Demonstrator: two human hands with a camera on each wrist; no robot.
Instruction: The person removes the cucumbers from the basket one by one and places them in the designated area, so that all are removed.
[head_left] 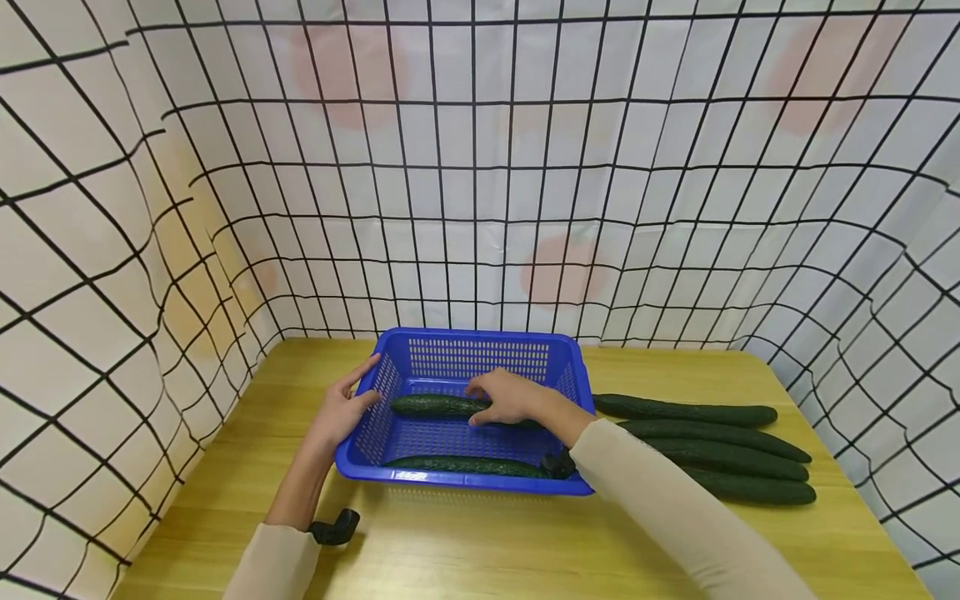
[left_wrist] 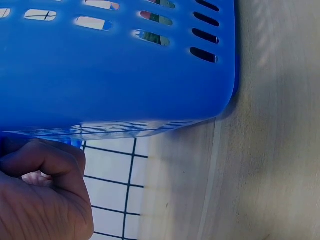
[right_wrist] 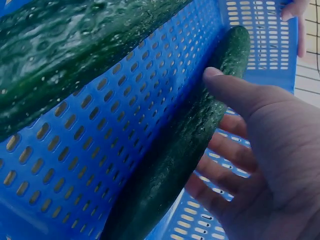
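Observation:
A blue plastic basket (head_left: 480,479) with slotted walls stands on the table, two dark green cucumbers inside. My left hand (head_left: 339,414) grips its left rim, thumb on the inner side and fingers outside. Inside the basket, my right hand (head_left: 510,397) holds the farther cucumber (head_left: 431,406), which lies crosswise. In the right wrist view the thumb presses on that cucumber (right_wrist: 170,150) while the fingers curl round its other side. The nearer cucumber (head_left: 457,465) lies along the front wall, apart from both hands.
Several more cucumbers (head_left: 720,455) lie side by side on the wooden table (head_left: 450,550), right of the basket; my right forearm covers their left ends. Black wire grid (head_left: 472,167) rises behind the table and along both sides, with pale sheeting behind it.

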